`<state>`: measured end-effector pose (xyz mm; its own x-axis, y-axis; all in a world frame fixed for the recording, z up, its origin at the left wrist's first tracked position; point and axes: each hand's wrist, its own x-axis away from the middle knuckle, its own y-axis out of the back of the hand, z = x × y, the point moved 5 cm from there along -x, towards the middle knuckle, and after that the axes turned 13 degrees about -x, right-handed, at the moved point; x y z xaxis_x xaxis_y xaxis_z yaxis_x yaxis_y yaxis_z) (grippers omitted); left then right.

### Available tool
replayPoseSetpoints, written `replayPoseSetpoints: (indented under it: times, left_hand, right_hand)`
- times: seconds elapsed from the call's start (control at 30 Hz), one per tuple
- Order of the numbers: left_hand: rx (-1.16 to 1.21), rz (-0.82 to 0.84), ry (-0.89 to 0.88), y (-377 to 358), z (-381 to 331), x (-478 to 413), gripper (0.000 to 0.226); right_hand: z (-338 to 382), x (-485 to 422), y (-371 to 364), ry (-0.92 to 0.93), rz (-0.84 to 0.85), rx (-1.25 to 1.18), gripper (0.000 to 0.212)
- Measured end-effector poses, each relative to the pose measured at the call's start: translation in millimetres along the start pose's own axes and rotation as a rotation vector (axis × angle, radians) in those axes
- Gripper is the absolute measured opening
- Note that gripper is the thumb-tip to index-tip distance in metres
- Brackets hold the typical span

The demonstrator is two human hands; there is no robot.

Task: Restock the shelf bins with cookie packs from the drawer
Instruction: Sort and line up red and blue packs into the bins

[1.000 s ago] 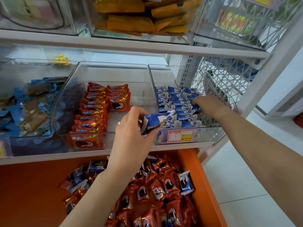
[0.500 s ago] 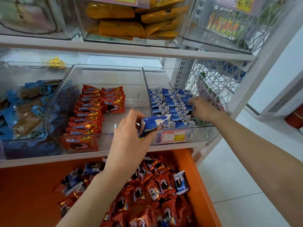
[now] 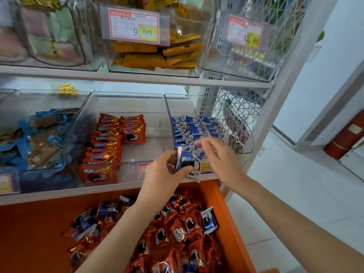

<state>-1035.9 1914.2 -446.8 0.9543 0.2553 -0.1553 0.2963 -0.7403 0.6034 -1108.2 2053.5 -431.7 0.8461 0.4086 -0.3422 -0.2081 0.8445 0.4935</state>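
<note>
Orange drawer, red-and-gold packs, blue-and-white packs — yellow-orange packs above, white lattice panel

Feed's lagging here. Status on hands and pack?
Left hand grips blue pack before right bin. Right hand at pack, grip unclear. Nothing blocks the bin.

1. One camera rides on my head, looking forward and down along my arms.
2. It faces the shelf squarely and near; bins span 9 to 2 o'clock.
3. The drawer lies close below, from 6 to 8 o'clock, cut by the bottom edge.
4. My left hand, its pack and my blurred right hand sit at centre.
5. Floor shows at 3 to 4 o'clock; the wide lens bows the edges.
</note>
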Motion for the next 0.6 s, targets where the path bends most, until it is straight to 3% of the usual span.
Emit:
replayPoseSetpoints:
  times: [0.17,0.3,0.4,0.5,0.6]
  left_hand:
    - [0.119,-0.006,0.033,5,-2,8,0.024]
    - [0.293,0.011,0.082,6,-2,17,0.009]
    - [0.384,0.062,0.116,5,-3,25,0.013]
    - [0.263,0.015,0.071,11,-6,30,0.014]
    - [0.067,-0.098,-0.056,20,-14,38,0.018]
  right_hand:
    - [8,30,-8,-0.149,0.129,-0.1,0.033]
    - [10,43,-3,-0.276,0.154,-0.384,0.031]
    - [9,50,2,-0.339,0.184,-0.541,0.029]
    - [10,54,0,-0.343,0.244,-0.574,0.029]
    - [12,56,-5,-0.234,0.282,-0.405,0.03]
